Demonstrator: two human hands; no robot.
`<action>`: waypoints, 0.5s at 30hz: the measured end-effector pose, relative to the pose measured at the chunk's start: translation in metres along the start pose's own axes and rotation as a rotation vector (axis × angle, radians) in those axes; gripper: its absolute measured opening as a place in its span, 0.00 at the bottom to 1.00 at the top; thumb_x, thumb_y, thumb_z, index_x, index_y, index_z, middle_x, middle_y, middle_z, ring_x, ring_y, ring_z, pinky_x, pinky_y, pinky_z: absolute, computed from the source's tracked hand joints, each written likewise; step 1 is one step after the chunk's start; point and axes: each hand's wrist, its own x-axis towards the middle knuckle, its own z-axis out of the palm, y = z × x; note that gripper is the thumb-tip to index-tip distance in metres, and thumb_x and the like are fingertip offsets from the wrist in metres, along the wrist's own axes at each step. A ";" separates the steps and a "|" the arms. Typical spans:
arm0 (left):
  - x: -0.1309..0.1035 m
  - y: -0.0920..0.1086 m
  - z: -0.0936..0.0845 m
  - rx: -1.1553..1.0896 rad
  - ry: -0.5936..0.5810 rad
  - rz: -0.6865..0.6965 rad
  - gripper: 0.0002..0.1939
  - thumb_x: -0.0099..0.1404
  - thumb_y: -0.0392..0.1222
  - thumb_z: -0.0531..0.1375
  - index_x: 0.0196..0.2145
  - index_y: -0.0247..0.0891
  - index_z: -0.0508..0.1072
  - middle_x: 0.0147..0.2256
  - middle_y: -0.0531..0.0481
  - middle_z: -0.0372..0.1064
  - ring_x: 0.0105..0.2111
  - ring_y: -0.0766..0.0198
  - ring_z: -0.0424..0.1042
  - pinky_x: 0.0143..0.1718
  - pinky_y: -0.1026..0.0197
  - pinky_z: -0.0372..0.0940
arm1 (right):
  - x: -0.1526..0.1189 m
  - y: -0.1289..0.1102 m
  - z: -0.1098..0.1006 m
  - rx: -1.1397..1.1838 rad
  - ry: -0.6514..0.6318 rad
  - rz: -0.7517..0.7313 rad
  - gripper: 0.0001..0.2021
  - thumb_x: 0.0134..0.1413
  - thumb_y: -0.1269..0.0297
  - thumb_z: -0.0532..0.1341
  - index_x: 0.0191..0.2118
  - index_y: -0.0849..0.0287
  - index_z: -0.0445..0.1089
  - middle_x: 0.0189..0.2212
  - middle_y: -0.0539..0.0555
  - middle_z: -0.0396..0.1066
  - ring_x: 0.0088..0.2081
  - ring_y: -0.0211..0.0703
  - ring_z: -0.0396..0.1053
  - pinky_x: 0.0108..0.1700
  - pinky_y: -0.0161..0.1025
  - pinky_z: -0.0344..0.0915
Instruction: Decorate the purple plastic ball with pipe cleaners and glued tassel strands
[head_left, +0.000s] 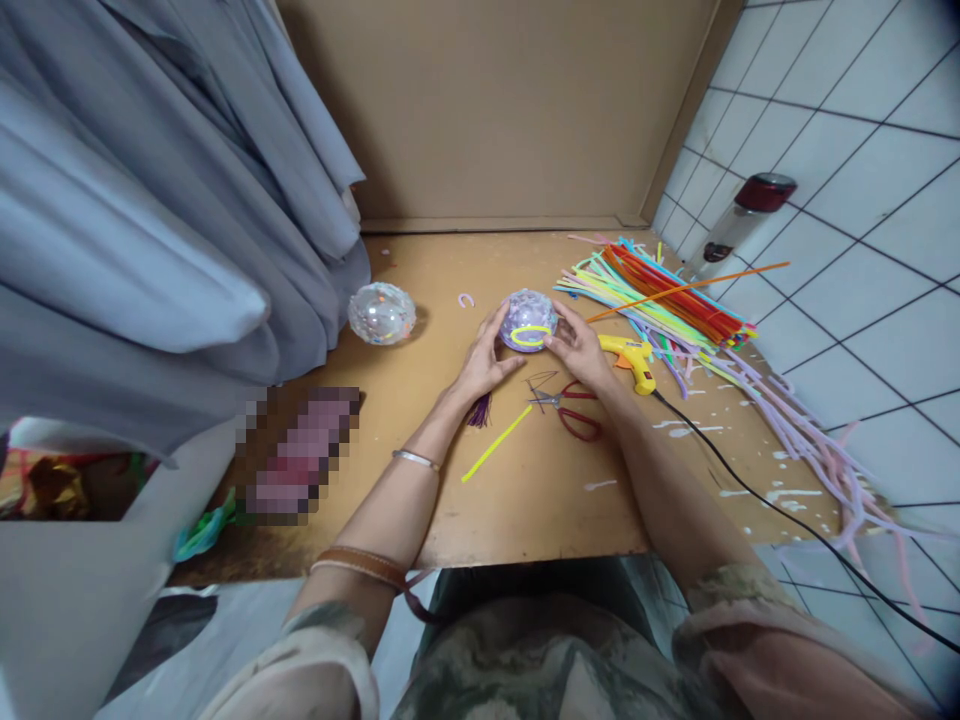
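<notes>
Both hands cup a faceted purple dome [528,319] mid-counter [525,510]: left hand [484,362] at its 8 o'clock, right hand [581,350] at 4 o'clock, fingers partly curled against it. Scissors [568,408] lie just below.

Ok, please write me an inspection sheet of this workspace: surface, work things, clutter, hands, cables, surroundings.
Surface: brown board table with white glue drips on its right side.
Work things: faceted purple ball bearing a yellow loop, held between both hands.
Clutter: clear faceted ball, pile of pipe cleaners, red scissors, yellow glue gun, loose yellow pipe cleaner.
Hands: left hand and right hand touch the purple ball.
Cables: black cord runs from the glue gun off the table.
Surroundings: grey cloth, cardboard wall, tiles, bottle.
</notes>
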 end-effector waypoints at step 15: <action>-0.001 0.003 -0.001 0.006 0.032 -0.009 0.53 0.56 0.62 0.69 0.72 0.45 0.52 0.71 0.36 0.49 0.71 0.40 0.50 0.70 0.37 0.50 | 0.000 0.000 -0.004 -0.137 0.068 -0.006 0.43 0.48 0.37 0.68 0.66 0.52 0.64 0.67 0.61 0.62 0.69 0.61 0.59 0.71 0.61 0.54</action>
